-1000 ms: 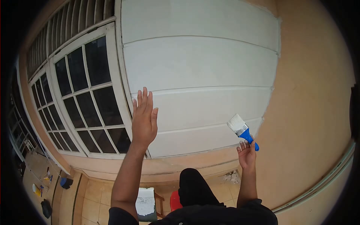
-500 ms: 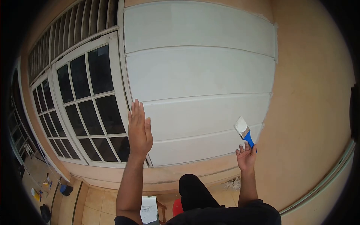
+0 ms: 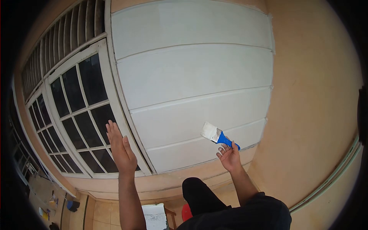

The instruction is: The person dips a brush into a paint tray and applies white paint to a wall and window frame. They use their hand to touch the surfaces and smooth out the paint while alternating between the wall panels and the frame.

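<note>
My right hand [image 3: 230,156] holds a paintbrush [image 3: 225,140] by its blue handle. The brush's bristles are coated in white paint and point up and left, in front of the lower boards of a white-painted wall panel [image 3: 195,73]. Raised at the left is my left hand [image 3: 122,149], held flat with its fingers stretched upward and the thumb a little apart. Nothing is in it. It overlaps the lower right part of the white-framed window [image 3: 82,109] in this view.
Below me, a white paint-covered surface [image 3: 154,216] stands beside a red seat [image 3: 186,212]. A peach wall [image 3: 306,96] borders the panel on the right, with pale pipes [image 3: 326,176] low along it. A dark blue container [image 3: 73,206] and a yellow-and-white can [image 3: 43,213] are on the floor at the left.
My right hand has moved left with the paintbrush, which now tilts further left. My left hand has shifted left and down. The view has turned slightly.
</note>
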{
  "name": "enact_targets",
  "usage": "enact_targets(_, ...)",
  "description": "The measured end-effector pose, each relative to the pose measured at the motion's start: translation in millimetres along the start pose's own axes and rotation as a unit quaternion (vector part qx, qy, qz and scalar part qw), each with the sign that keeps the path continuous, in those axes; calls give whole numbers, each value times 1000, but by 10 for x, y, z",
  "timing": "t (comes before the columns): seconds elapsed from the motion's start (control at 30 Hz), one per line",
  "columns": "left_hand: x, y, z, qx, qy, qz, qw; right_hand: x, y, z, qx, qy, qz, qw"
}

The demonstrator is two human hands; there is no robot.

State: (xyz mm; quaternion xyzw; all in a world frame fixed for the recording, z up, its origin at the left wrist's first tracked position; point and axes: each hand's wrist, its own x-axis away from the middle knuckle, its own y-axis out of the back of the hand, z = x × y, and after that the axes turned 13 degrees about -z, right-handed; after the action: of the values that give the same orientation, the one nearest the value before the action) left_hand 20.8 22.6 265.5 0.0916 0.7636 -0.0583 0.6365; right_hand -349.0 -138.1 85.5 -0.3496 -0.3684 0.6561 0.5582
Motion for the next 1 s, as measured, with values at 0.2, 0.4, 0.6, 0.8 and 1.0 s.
enact_targets(0.2, 191, 182, 264, -57, 14, 1, 998, -188, -272, -303, 89, -21, 56, 994)
enact_targets(0.4, 411, 775, 547, -124, 31, -17, 992, -175, -826, -1085, 131, -103, 120, 979)
enact_targets(0.6, 507, 1744, 686, -245, 65, -78, 964, 103, -1121, -1953, 152, -194, 173, 954)
enact_targets(0.8, 951, 2459, 593, -328, 118, -98, 932, 526, -969, -2644, 189, -318, 175, 912)
enact_targets(1.0, 1361, 2766, 590, -344, 184, -101, 915, 718, -849, -3032, 221, -395, 150, 879)
